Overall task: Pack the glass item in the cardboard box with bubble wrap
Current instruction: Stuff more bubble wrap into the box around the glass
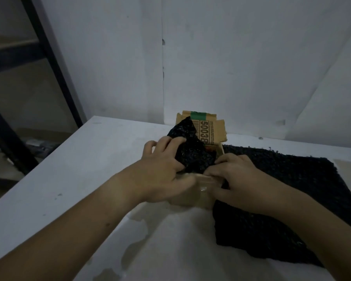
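Head view: both hands, left hand [162,159] and right hand [233,173], press a black bubble-wrap bundle [193,151] into the cardboard box [201,191], each grip clenched on it; glass hidden inside, I judge; flaps unclosed, spare wrap [282,189] right of box on the surface [69,169]

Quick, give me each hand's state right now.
Left hand: closed on the black bubble wrap bundle in the cardboard box.
Right hand: fingers curled at the bundle's near edge; firm grip cannot be told.
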Demonstrator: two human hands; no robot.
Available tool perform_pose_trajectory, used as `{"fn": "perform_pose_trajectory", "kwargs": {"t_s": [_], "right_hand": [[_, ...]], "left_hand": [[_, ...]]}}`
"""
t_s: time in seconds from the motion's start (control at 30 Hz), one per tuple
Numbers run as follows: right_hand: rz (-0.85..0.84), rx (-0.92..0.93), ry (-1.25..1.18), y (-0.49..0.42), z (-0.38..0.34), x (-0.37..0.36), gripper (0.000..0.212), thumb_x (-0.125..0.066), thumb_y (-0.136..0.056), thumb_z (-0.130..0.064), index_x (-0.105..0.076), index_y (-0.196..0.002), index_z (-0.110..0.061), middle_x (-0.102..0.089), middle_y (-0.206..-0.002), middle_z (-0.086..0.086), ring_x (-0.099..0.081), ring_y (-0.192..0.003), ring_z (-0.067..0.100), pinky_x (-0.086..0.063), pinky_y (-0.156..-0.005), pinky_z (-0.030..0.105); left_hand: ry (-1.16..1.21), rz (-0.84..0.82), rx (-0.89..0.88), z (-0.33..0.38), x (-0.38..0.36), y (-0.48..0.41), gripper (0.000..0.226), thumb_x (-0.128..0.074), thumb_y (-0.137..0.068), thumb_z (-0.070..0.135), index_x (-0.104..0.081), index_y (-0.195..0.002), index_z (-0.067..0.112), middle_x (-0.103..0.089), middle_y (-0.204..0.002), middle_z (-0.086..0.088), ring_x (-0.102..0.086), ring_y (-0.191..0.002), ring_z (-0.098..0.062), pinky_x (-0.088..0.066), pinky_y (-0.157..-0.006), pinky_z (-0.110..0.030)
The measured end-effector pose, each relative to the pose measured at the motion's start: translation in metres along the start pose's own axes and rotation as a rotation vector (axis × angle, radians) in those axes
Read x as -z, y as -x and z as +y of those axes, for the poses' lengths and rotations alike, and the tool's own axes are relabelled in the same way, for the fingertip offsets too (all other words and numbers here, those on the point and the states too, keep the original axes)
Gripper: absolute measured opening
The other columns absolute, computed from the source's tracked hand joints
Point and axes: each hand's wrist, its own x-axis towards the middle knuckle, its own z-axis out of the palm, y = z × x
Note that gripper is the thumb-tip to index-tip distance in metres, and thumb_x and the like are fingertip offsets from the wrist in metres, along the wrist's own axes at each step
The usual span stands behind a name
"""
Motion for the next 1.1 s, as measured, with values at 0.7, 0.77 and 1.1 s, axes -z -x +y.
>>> {"fn": "perform_pose_trajectory", "kwargs": {"t_s": [0.7,0.77,1.1], "right_hand": [[-0.176,-0.303,0.112,-0.067,0.025,0.008,0.081,-0.052,-0.065,-0.059,-0.038,-0.143,-0.042,-0.042,-0.139,0.013,-0.017,-0.139,0.028,-0.012,-0.109,0.041],[-0.241,-0.311,0.119,-0.070,0.026,0.010,0.087,-0.053,-0.064,-0.061,-0.033,-0.146,-0.042,-0.039,-0.144,0.012,-0.014,-0.140,0.026,-0.012,-0.109,0.040],[-0.216,-0.309,0.158,-0.071,0.035,0.014,0.090,-0.062,-0.055,-0.065,-0.044,-0.140,-0.041,-0.049,-0.135,0.006,-0.028,-0.134,0.029,-0.021,-0.106,0.041]], "left_hand": [[-0.282,0.035,0.173,-0.011,0.001,-0.061,0.075,-0.073,-0.073,0.046,-0.039,-0.138,0.026,-0.032,-0.135,-0.007,-0.036,-0.122,-0.029,-0.034,-0.097,-0.042],[-0.281,0.065,0.125,-0.012,0.002,-0.059,0.071,-0.072,-0.071,0.046,-0.045,-0.133,0.025,-0.036,-0.131,-0.005,-0.038,-0.118,-0.027,-0.032,-0.096,-0.041],[-0.083,-0.267,0.159,-0.021,0.025,-0.058,0.058,-0.061,-0.062,0.046,-0.057,-0.120,0.040,-0.055,-0.110,0.001,-0.039,-0.119,-0.025,-0.026,-0.102,-0.043]]}}
